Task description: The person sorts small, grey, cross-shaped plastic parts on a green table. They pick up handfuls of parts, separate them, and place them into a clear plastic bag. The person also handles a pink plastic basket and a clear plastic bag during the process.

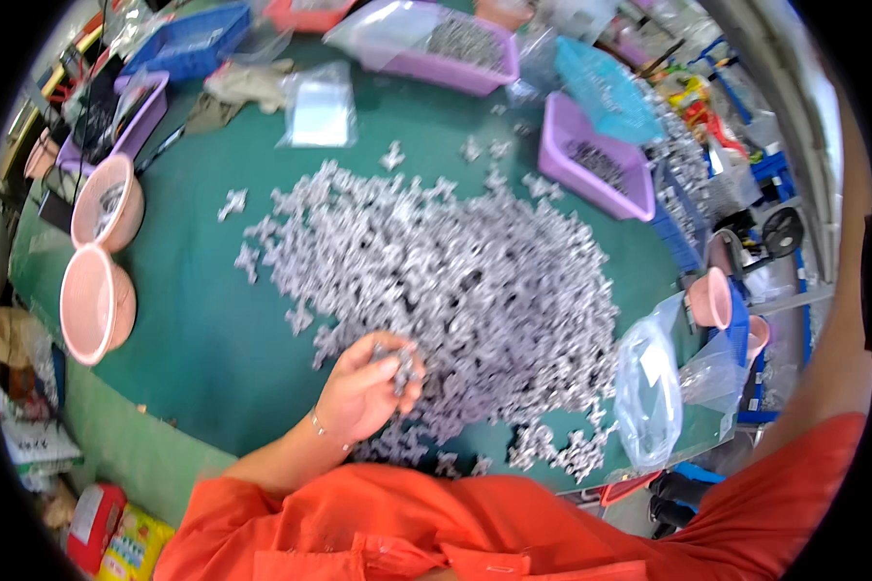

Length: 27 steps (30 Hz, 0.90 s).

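Printing marks a yellow bag (136,544) at lower left. Fingers (414,392) of a worker's left hand (360,392) curl closed around at least one grey metal part (403,369), at the near-left edge of a matching heap (475,281); the right hand is out of view. Green tabletop (199,329) stretches between hand and two pink baskets (126,312), with a clear plastic bag (647,392) just right of the heap.

Orange-red shirt (305,528), thin wrist bracelet (317,422)
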Available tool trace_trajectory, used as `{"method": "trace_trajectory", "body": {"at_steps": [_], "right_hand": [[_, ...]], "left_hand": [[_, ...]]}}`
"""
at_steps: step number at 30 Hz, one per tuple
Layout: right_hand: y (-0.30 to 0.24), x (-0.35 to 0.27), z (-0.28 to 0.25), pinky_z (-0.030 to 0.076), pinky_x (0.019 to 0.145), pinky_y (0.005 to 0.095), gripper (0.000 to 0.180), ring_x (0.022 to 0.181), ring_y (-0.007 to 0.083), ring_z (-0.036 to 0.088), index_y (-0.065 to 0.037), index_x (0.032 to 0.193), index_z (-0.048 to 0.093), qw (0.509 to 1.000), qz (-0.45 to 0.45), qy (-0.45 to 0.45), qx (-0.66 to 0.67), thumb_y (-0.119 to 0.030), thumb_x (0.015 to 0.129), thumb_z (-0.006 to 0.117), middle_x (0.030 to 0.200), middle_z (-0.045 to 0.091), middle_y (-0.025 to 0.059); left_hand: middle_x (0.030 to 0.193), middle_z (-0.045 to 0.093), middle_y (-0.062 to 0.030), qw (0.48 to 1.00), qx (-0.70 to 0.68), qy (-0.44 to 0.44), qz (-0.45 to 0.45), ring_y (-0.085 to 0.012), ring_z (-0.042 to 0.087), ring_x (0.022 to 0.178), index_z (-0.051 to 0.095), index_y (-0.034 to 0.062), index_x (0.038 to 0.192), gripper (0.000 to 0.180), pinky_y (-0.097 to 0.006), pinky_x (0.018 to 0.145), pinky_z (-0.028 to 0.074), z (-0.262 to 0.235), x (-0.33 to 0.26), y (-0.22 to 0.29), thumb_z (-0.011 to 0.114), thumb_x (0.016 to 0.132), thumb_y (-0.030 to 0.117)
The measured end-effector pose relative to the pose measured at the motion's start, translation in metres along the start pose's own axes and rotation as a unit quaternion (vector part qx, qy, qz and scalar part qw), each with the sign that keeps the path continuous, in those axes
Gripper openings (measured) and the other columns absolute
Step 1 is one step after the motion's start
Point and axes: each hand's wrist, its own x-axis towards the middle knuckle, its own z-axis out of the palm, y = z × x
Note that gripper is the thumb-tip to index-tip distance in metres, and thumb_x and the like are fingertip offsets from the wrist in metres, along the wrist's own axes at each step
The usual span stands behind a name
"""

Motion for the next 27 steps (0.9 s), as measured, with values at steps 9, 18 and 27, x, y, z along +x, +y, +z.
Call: {"method": "trace_trajectory", "body": {"at_steps": [9, 18, 27], "right_hand": [[0.015, 0.064, -0.012, 0.041, 0.052, 0.0241, 0.027, 0.063, 0.0109, 0.053, -0.004, 0.1, 0.067, 0.899, 0.107, 0.133, 0.403, 0.002, 0.081, 0.049, 0.085, 0.063, 0.0064], [-0.046, 0.032, -0.028, 0.048, 0.081, 0.0422, 0.03, 0.089, 0.0333, 0.064, -0.009, 0.102, 0.067, 0.939, 0.081, 0.244, -0.229, -0.025, 0.084, 0.05, 0.096, 0.067, 0.0142], [-0.045, 0.068, -0.058, 0.056, 0.05, 0.025, 0.016, 0.061, 0.0211, 0.065, 0.011, 0.094, 0.056, 0.8, 0.259, 0.383, 0.383, 0.003, 0.081, 0.061, 0.082, 0.064, 0.0178]], "left_hand": [[0.094, 0.061, -0.0179, 1.0, -0.007, -0.008, 0.023, -0.0276, 0.062, 0.075, 0.055, 0.0036, 0.106, 0.02, -0.036, 0.056, 0.05, -0.006, 0.003, -0.001, 0.055, 0.087, 0.006], [0.093, 0.061, -0.0151, 1.0, 0.008, -0.006, 0.003, -0.0247, 0.059, 0.076, 0.055, 0.0055, 0.105, 0.019, -0.034, 0.064, 0.05, -0.003, 0.001, -0.002, 0.055, 0.087, 0.007], [0.094, 0.061, -0.0183, 1.0, -0.011, -0.005, 0.013, -0.0261, 0.061, 0.078, 0.056, 0.0039, 0.103, 0.016, -0.035, 0.06, 0.051, -0.006, 0.004, -0.002, 0.054, 0.088, 0.005]]}}
